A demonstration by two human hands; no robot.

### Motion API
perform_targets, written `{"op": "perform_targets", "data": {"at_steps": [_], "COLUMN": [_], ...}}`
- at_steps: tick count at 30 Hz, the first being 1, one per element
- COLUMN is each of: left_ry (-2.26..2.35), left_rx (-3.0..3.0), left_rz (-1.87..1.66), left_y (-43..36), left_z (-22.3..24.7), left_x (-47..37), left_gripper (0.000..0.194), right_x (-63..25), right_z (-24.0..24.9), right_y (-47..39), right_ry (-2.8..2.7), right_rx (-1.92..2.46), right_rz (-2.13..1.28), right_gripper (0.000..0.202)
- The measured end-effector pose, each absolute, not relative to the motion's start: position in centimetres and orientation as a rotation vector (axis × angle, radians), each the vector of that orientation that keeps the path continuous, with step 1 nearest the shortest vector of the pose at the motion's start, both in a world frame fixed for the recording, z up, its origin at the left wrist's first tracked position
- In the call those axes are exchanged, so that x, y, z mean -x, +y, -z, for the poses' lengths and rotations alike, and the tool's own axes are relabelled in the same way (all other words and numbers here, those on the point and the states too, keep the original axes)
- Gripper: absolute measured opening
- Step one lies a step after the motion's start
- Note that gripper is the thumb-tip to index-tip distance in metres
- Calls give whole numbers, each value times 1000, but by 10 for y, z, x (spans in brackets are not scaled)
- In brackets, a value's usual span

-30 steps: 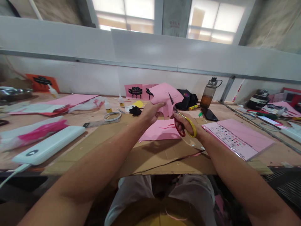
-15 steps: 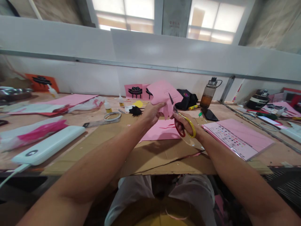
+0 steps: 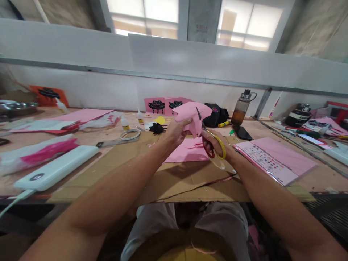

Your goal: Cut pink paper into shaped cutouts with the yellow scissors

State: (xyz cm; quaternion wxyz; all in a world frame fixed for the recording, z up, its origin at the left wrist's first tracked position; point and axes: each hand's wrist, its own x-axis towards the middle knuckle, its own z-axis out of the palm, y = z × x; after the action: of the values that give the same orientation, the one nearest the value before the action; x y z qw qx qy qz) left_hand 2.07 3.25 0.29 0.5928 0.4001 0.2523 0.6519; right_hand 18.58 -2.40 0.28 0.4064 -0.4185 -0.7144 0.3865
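Pinching the paper (image 3: 185,112) at its near edge, thumb on top, your left hand (image 3: 178,131) in the head view is clamped on it and holds it up off the cardboard (image 3: 174,185), probably so the sheet can be turned freely and its edge stays clear. Your right hand (image 3: 212,140) is closed around the handles of the scissors (image 3: 220,139), just beside the left; one dark blade lies across the paper's face and points away from you, which seems to suit a cut away from your fingers. Whether the other blade sits behind the paper, you cannot tell from here. Beneath both hands a pink sheet (image 3: 187,154) rests on the cardboard, which likely shields the table (image 3: 87,165). The phone (image 3: 243,133) lies farther right, seemingly out of your elbows' way.
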Motion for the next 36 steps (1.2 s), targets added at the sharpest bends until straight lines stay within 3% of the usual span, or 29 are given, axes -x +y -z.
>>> {"op": "perform_targets", "data": {"at_steps": [36], "left_ry": [579], "left_rx": [-952], "left_rz": [-1473], "left_y": [27], "left_z": [-3], "left_x": [-22], "left_gripper": [22], "right_x": [-187], "right_z": [-4], "right_y": [-25], "right_ry": [-1880], "right_rx": [1066], "right_rz": [-880], "right_gripper": [56]}}
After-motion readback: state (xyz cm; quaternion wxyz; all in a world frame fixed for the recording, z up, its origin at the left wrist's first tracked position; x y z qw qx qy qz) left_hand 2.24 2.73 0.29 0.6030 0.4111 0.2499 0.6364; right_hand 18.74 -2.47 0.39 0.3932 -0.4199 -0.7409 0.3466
